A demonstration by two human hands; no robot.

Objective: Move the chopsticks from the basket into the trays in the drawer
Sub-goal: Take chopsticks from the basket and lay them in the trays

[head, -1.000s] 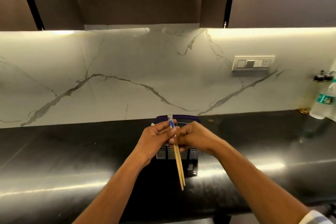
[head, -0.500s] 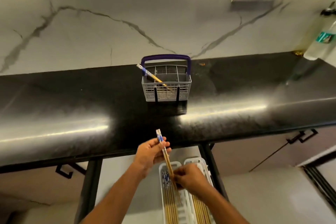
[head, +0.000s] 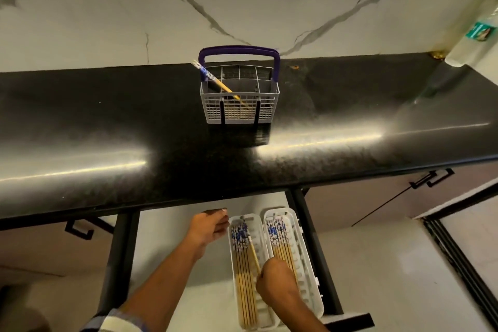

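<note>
A grey cutlery basket (head: 239,108) with a purple handle stands on the black counter, and a chopstick (head: 215,81) with a blue-patterned end leans out of its left side. Below, in the open drawer (head: 172,226), two white trays lie side by side. The left tray (head: 262,232) and the right tray (head: 300,242) each hold several chopsticks. My right hand (head: 275,279) pinches a chopstick (head: 253,253) over the left tray, its patterned end pointing away from me. My left hand (head: 208,229) hovers beside the left tray's far end, fingers loosely curled, holding nothing.
The black counter's (head: 134,127) front edge overhangs the back of the drawer. Black drawer rails run down both sides. A plastic bottle (head: 474,35) stands at the counter's far right against the marble wall. Cabinet handles (head: 431,178) show on the right.
My view tilted down from the counter to the drawer. Both hands carried chopsticks down from the basket; my left hand has let go, and my right hand holds one over the left tray.
</note>
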